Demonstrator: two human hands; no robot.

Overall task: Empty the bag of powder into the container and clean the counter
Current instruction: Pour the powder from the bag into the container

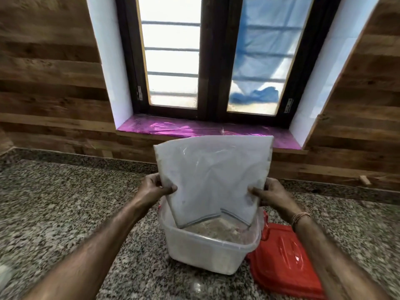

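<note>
Two bare forearms reach in from the near edge over a speckled granite counter (65,202). Above its middle, both hands hold a large clear zip bag (214,176) upside down, its open zip mouth dipping into a translucent plastic container (201,254) that stands on the counter near the centre. The left hand (154,188) pinches the bag's left edge between thumb and fingers, and the right hand (271,191) pinches the right edge the same way. The bag looks almost empty, limp and dusted inside with pale residue, so it is probably very light, soft and a little slippery. The side edges close to the mouth, where the hands already are, seem the best hold for shaking it out. A red lid (287,263) lies flat on the counter just right of the container. Pale powder (214,229) covers the container's bottom. A thread band (299,217) circles the right wrist.
</note>
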